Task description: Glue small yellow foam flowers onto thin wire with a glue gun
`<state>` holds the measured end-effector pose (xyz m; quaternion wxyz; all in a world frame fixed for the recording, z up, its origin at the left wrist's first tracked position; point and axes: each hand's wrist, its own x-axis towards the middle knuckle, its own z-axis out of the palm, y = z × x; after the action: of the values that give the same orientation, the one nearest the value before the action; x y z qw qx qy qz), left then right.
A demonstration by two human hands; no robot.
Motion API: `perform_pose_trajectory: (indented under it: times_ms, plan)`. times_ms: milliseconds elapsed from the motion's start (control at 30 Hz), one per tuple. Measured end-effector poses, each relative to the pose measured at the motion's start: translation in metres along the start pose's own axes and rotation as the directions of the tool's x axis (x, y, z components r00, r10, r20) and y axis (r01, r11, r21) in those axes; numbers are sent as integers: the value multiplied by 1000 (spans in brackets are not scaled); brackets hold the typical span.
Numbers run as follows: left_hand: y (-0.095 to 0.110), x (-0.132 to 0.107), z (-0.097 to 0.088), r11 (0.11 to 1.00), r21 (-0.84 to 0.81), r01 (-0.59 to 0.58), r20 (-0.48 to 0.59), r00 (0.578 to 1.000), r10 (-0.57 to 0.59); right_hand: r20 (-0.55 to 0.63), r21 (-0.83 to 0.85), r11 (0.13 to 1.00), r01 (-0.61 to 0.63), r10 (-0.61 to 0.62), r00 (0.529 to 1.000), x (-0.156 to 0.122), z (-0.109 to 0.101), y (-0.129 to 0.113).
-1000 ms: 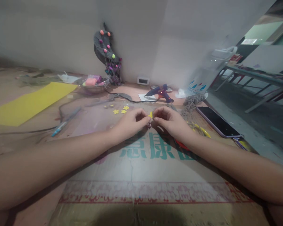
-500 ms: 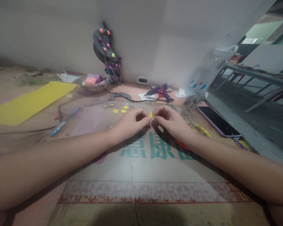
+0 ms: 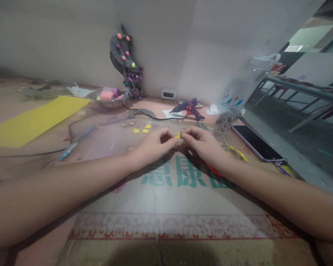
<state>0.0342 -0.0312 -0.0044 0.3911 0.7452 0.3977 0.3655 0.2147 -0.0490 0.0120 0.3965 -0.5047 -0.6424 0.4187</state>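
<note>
My left hand (image 3: 163, 142) and my right hand (image 3: 198, 141) meet fingertip to fingertip over the middle of the table. Between them is a small yellow piece (image 3: 178, 135), pinched by my left thumb and forefinger. It looks like one of the yellow flower cutouts (image 3: 146, 128), several of which lie just beyond my left hand. My right finger and thumb are closed at the piece's right edge, on something small and greyish that the fingers mostly hide. Part of a red-handled tool (image 3: 215, 170) shows under my right wrist.
A hot glue gun (image 3: 187, 108) with a lit red light stands behind my hands. To the right are grey yarn (image 3: 229, 116), a phone (image 3: 256, 142) and a large clear bottle (image 3: 238, 85). Leftward lie a blue pen (image 3: 76, 143), a yellow sheet (image 3: 39, 120) and a bowl (image 3: 111, 103).
My right thumb and fingers have shifted slightly at the yellow piece. A dark pinkish bit seen below the left fingertips earlier no longer shows. Everything else is where it was.
</note>
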Motion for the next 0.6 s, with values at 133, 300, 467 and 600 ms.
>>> perform_pose_trajectory:
  times_ms: [133, 300, 467, 600]
  plan:
    - [-2, 0, 0, 1000, -12, -3, 4, 1000, 3, -11, 1, 1000, 22, -22, 1000, 0, 0, -1]
    - [-2, 0, 0, 1000, 3, -3, 2, 1000, 3, 15, 29, 999, 42, -42, 999, 0, -1, -1]
    - [1, 0, 0, 1000, 13, -5, -5, 1000, 5, -2, 21, 1000, 8, -8, 1000, -1, 0, -2]
    - [0, -1, 0, 1000, 6, 0, 6, 1000, 0, -4, 57, 998, -9, 10, 1000, -2, 0, -4]
